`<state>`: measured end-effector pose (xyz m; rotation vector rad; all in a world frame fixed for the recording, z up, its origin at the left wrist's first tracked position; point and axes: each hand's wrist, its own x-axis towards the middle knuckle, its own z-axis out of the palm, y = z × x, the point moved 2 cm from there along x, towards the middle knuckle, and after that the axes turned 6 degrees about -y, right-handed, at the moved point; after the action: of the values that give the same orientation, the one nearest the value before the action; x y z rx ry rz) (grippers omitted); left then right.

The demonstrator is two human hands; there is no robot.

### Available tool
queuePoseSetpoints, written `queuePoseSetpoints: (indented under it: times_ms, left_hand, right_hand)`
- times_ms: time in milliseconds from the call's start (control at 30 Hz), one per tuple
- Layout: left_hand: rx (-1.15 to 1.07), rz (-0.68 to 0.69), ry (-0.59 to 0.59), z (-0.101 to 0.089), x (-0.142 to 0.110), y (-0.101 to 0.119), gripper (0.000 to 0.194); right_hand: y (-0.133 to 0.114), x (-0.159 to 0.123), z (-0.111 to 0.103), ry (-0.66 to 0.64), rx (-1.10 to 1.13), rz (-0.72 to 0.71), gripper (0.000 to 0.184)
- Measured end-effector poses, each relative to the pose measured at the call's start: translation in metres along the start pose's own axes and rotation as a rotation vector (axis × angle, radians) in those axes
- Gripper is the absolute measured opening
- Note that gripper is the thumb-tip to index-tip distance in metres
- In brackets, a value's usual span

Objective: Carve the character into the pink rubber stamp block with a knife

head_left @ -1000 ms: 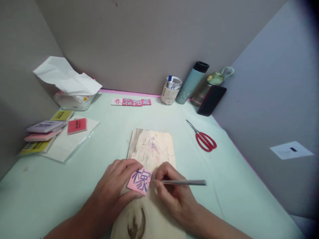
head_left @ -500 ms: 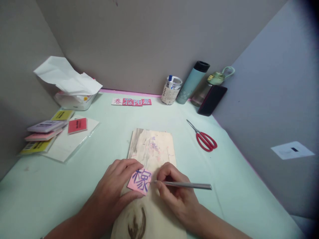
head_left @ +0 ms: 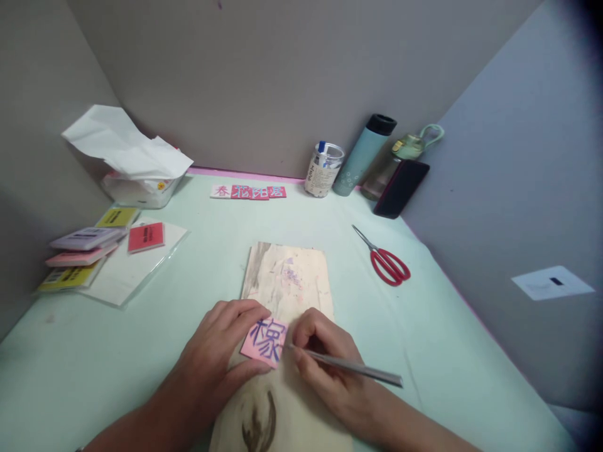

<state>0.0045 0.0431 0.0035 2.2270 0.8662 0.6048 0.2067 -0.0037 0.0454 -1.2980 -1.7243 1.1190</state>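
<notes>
A small pink square [head_left: 264,341] with a blue character drawn on it lies on a wooden board [head_left: 287,282]. My left hand [head_left: 214,358] pins it down, fingers along its top and left edges and thumb under its lower edge. My right hand [head_left: 325,364] pinches a thin silver carving tool [head_left: 351,369], its tip touching the square's right edge and its handle pointing right and slightly down.
Red scissors [head_left: 389,263] lie right of the board. At the back stand a glass jar [head_left: 323,169], a teal flask [head_left: 362,156], a green bottle [head_left: 400,157] and a black phone [head_left: 400,188]. Finished pink squares [head_left: 249,192] sit mid-back; rubber packs [head_left: 82,251] and tissues [head_left: 125,150] left.
The tool's handle has swung from level to tilted downward at the right, and its tip has moved in against the square's right edge. My left hand has stayed put.
</notes>
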Motion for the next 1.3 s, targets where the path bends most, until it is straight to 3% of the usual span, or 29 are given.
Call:
queuePoseSetpoints:
  times_ms: [300, 967, 1300]
  left_hand:
    - [0.005, -0.004, -0.023, -0.0003, 0.0001, -0.0006, 0.046]
    - [0.000, -0.009, -0.003, 0.0001, 0.0004, -0.0006, 0.044]
    - [-0.009, -0.020, -0.035, -0.0023, 0.0008, 0.0009, 0.045]
  right_hand:
    - [0.0051, -0.0029, -0.0030, 0.040, 0.053, 0.012, 0.015]
    - [0.0000, -0.0018, -0.0032, -0.002, 0.030, 0.029, 0.015]
    - [0.0070, -0.0059, -0.0012, 0.050, 0.057, 0.012, 0.014]
